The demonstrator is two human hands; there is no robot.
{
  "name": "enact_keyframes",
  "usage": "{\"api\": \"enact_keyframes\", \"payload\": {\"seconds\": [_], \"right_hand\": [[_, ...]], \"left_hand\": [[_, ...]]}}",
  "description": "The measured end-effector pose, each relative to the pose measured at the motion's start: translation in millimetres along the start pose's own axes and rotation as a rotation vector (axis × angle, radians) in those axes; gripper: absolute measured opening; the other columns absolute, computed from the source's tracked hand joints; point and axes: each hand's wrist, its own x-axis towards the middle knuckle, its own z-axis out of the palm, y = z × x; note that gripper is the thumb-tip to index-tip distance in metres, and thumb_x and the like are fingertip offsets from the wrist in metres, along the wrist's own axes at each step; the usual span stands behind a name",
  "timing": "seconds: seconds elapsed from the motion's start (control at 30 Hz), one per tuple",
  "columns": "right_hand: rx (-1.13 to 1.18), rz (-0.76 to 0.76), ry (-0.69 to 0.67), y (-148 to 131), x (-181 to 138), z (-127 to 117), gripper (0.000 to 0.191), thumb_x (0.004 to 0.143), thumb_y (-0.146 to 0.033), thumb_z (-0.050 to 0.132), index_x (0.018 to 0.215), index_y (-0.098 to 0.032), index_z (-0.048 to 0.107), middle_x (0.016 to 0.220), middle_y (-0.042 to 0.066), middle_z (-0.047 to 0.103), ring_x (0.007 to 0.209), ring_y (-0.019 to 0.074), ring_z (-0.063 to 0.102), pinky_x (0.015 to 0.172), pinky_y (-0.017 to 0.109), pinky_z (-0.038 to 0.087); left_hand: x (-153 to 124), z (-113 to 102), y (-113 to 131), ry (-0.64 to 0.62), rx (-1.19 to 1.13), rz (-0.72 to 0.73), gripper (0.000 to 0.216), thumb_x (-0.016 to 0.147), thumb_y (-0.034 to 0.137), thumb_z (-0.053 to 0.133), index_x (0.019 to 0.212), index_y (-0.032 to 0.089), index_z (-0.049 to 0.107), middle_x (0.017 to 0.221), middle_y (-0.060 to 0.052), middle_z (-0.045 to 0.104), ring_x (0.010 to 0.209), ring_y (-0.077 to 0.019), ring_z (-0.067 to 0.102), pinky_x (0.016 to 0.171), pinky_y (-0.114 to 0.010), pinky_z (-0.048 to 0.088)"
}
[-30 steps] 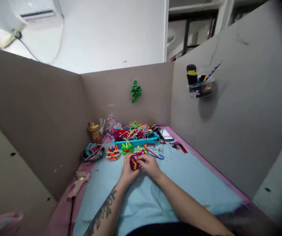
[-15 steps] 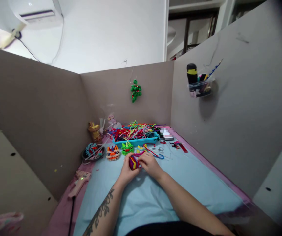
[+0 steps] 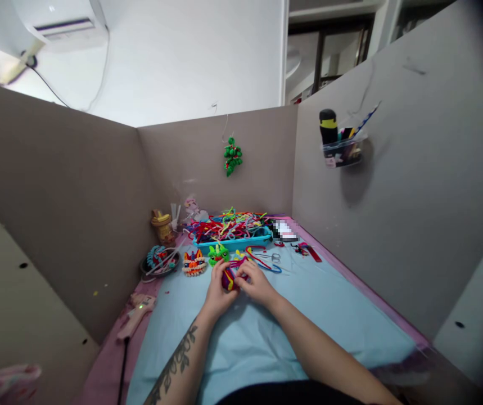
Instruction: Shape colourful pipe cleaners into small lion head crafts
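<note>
Between my hands is a small purple, red and yellow pipe-cleaner craft piece [image 3: 228, 279]. My left hand [image 3: 218, 291] wraps round its left side. My right hand [image 3: 254, 281] pinches its right side, the fingertips bent inward over it. Parts of the piece are hidden behind my fingers. Just beyond my hands sit a green pipe-cleaner animal head [image 3: 218, 255] and an orange and cream one [image 3: 194, 263]. Red and blue pipe cleaners [image 3: 271, 266] lie past my right hand, beside a pair of scissors [image 3: 275, 257].
A blue tray [image 3: 233, 244] heaped with coloured pipe cleaners stands at the back. A dark bowl [image 3: 174, 269] is at left, with a pink glue gun [image 3: 136, 318] nearer me. A phone-like blurred item [image 3: 285, 230] lies at back right. Grey panels [image 3: 262, 157] enclose the table.
My right fingers have shifted slightly over the craft piece, and the piece has turned a little in my grip. Everything else is in the same place.
</note>
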Motion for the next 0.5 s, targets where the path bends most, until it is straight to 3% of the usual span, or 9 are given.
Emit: {"api": "enact_keyframes", "payload": {"seconds": [0.2,0.37,0.5], "right_hand": [[-0.033,0.023,-0.017,3.5,-0.1,5.9,0.017,0.08,-0.016,0.051,0.063,-0.019,0.052,0.07,0.0,0.052,0.078,0.0167,0.048,0.081,0.033,0.035],[-0.019,0.076,-0.031,1.7,0.7,9.3,0.019,0.08,-0.016,0.049,0.061,-0.018,0.052,0.067,0.0,0.052,0.077,0.0168,0.047,0.079,0.033,0.036],[0.061,0.083,-0.04,-1.0,2.9,2.5,0.018,0.079,-0.016,0.048,0.064,-0.018,0.057,0.071,0.001,0.056,0.079,0.0167,0.05,0.086,0.036,0.034]], "left_hand": [[-2.3,1.3,3.6,-0.036,0.078,0.01,0.063,0.059,0.011,0.065,0.117,0.02,0.044,0.134,-0.014,0.033,0.13,-0.0291,0.029,0.102,-0.045,0.031],[-2.0,1.7,3.4,-0.008,0.08,0.004,0.06,0.06,0.009,0.062,0.116,0.02,0.045,0.133,-0.013,0.034,0.13,-0.028,0.03,0.103,-0.045,0.029],[-0.9,0.9,1.9,0.002,-0.036,-0.096,0.059,0.057,0.01,0.065,0.112,0.019,0.047,0.126,-0.011,0.042,0.125,-0.0286,0.036,0.103,-0.045,0.03]]}}
